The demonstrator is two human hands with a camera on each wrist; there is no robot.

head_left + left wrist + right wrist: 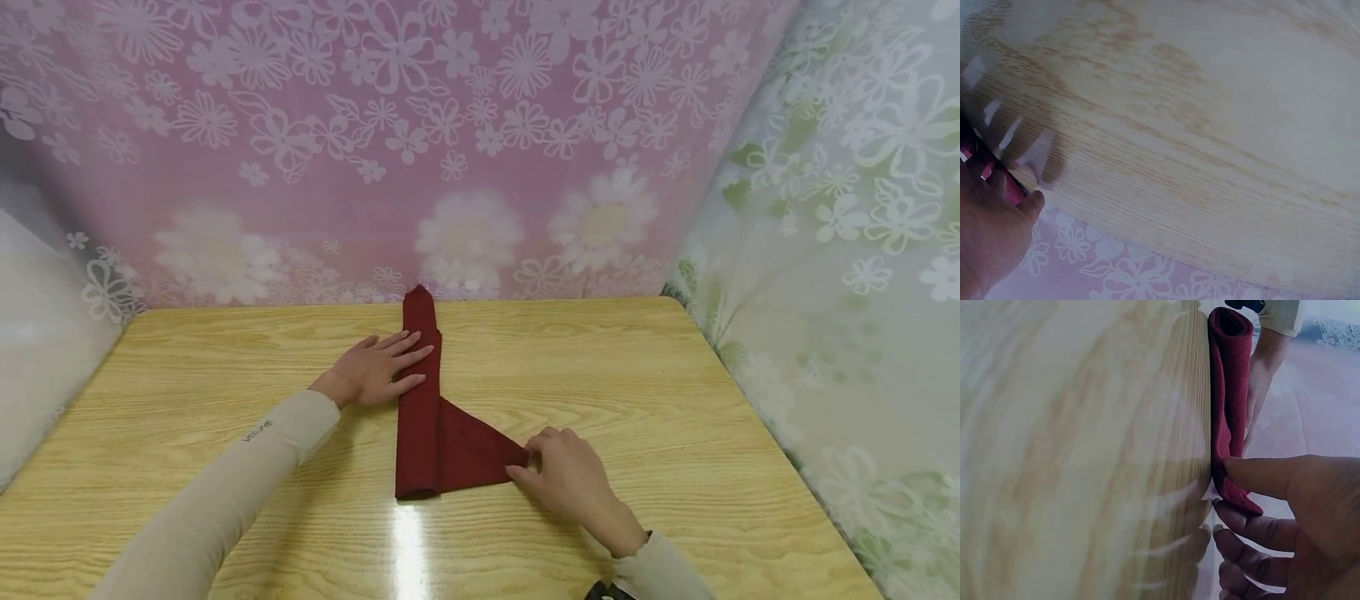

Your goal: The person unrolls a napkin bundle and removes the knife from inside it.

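Note:
A dark red cloth (417,437) lies lengthwise on the table, rolled into a long narrow strip, with a triangular flap (474,450) spreading out from its right side near the front. My left hand (378,371) rests on the upper part of the roll, fingers spread and straight across it. At the flap's pointed tip, my right hand (566,475) pinches the fabric between thumb and fingers. In the right wrist view, the open spiral end of the rolled cloth (1235,375) shows, with the corner held under the thumb. The left wrist view catches only a sliver of the red cloth (1015,192) beneath the hand.
The wood-grain table (600,358) has a glossy surface with a bright reflection at the front. Along its back edge hangs a pink flowered curtain (337,208), which the roll's far end reaches. A pale flowered covering (847,292) borders the right side.

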